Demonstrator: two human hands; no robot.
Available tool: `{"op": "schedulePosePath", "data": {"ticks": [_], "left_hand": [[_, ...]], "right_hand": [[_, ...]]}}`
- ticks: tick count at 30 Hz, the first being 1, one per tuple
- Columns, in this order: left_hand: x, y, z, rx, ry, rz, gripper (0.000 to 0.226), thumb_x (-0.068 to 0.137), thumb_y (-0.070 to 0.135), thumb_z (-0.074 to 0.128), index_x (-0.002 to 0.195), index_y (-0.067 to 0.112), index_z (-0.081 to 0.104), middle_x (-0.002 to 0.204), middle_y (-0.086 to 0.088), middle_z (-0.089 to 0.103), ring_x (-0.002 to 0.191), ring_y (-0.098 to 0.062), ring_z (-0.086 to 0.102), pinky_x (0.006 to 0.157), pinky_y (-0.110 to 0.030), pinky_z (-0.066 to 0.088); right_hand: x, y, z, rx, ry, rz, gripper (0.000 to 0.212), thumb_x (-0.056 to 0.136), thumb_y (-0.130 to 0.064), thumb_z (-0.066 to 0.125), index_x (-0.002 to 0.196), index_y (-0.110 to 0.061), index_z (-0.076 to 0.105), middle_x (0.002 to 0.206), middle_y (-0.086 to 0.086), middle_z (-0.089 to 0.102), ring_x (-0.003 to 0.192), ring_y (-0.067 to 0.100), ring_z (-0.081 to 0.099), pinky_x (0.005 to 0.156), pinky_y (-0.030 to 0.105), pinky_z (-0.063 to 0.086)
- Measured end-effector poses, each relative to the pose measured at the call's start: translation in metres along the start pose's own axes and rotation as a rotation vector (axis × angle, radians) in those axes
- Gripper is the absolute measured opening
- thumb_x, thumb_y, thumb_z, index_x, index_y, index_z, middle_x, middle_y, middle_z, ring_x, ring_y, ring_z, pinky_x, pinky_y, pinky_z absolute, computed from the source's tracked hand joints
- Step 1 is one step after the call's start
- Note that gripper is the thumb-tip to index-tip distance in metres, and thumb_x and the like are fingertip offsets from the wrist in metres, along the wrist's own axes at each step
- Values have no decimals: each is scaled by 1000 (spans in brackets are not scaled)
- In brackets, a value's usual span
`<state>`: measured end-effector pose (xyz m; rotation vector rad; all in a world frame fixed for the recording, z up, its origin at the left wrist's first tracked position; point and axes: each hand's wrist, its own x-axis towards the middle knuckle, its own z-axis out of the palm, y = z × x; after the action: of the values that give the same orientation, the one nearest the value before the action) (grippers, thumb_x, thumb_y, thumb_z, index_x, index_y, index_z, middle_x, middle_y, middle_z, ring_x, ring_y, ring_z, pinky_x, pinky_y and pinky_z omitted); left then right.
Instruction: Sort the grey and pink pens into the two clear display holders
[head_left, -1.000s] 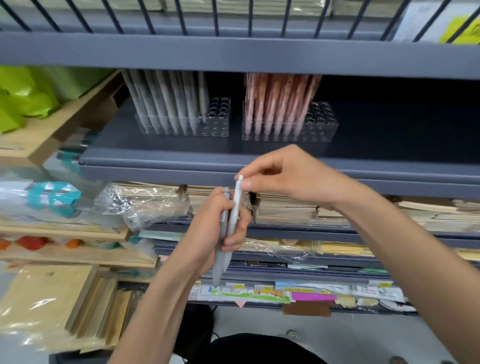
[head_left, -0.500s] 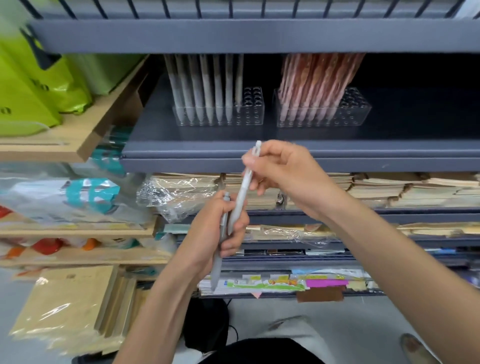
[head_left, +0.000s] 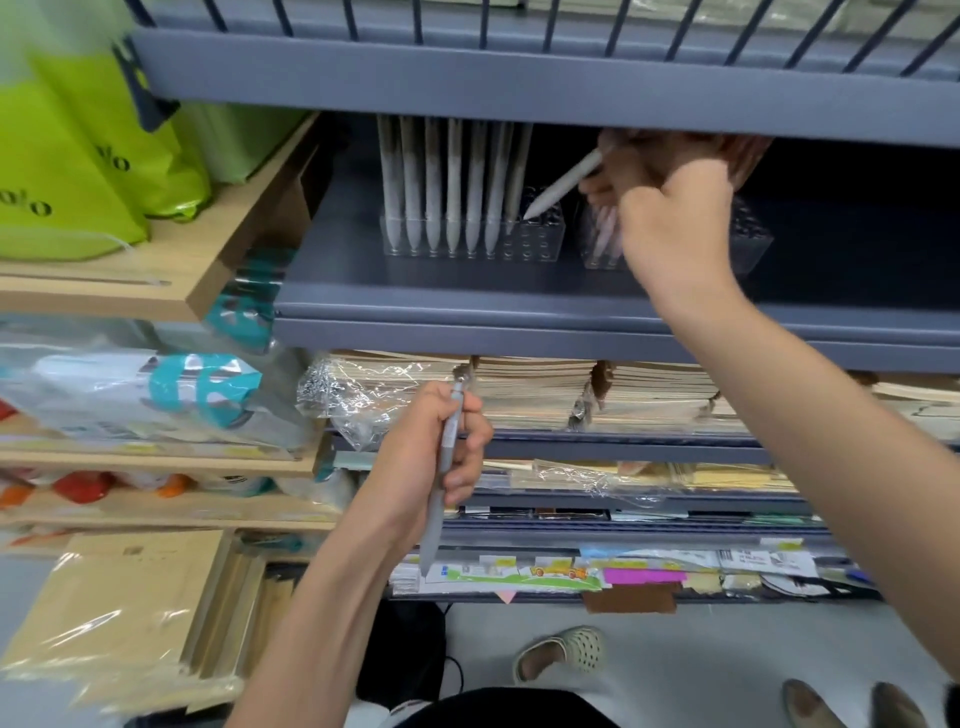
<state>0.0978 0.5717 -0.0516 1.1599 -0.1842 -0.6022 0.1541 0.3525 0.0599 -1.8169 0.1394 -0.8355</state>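
Two clear holders stand on the grey shelf. The left holder (head_left: 540, 244) carries several upright grey pens (head_left: 452, 176) with free holes at its right end. My right hand (head_left: 670, 208) grips a light grey pen (head_left: 563, 184), tilted, its tip just over those free holes. That hand covers most of the right holder (head_left: 750, 244) and its pink pens (head_left: 605, 228). Lower down, my left hand (head_left: 431, 462) holds one darker grey pen (head_left: 441, 473), tip pointing down.
The upper shelf's edge (head_left: 519, 93) hangs low over the pen tops. Green bags (head_left: 78, 156) sit on a wooden shelf at the left. Stacked notebooks (head_left: 597, 395) and wrapped stationery fill the lower shelves. Sandalled feet (head_left: 561, 649) stand on the floor below.
My right hand pulled the light grey pen out of my left hand and carried it up to the left holder. My left hand stayed low with one pen left.
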Motion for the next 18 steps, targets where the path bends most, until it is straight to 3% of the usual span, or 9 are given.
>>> {"op": "schedulePosePath", "data": {"ticks": [4,7,9,12,15,18], "left_hand": [[1,2,-3,94,21,50,20,107,20,34,105,14,53,68,-2,51,39,-12,32,39,-20,27],[0,3,-3,148,22,73,23,106,32,44,113,24,65,70,0,55,42,-13,35,41,-22,29],[-1,4,-2,181,34,79,25,104,34,46,116,29,67,69,1,55,44,-12,35,41,-23,29],[-1,3,0,176,68,68,29,106,29,42,121,25,67,67,1,54,44,-11,33,41,-23,27],[1,4,1,130,103,47,37,107,15,29,124,14,61,66,-2,52,43,-13,31,39,-24,26],[-1,3,1,102,126,59,29,103,7,30,116,8,57,68,-4,53,44,-14,32,41,-25,26]], "right_hand": [[8,9,14,-88,-48,-57,15,87,-44,53,79,-36,63,79,-11,71,82,19,68,83,46,56],[23,11,26,-217,-80,-7,24,91,-43,55,81,-23,62,85,9,71,78,28,69,78,51,55],[33,7,35,-331,-156,28,31,96,-41,52,103,-12,63,93,11,71,81,27,70,83,50,55],[39,-3,41,-635,-287,48,50,101,-50,34,125,-12,55,107,14,70,95,33,67,90,44,52],[39,-11,44,-759,-355,40,51,103,-50,25,132,-14,49,116,12,66,101,33,64,91,43,52],[38,-15,46,-828,-375,13,47,105,-45,24,134,-14,44,121,10,64,106,32,62,90,37,49]]}}
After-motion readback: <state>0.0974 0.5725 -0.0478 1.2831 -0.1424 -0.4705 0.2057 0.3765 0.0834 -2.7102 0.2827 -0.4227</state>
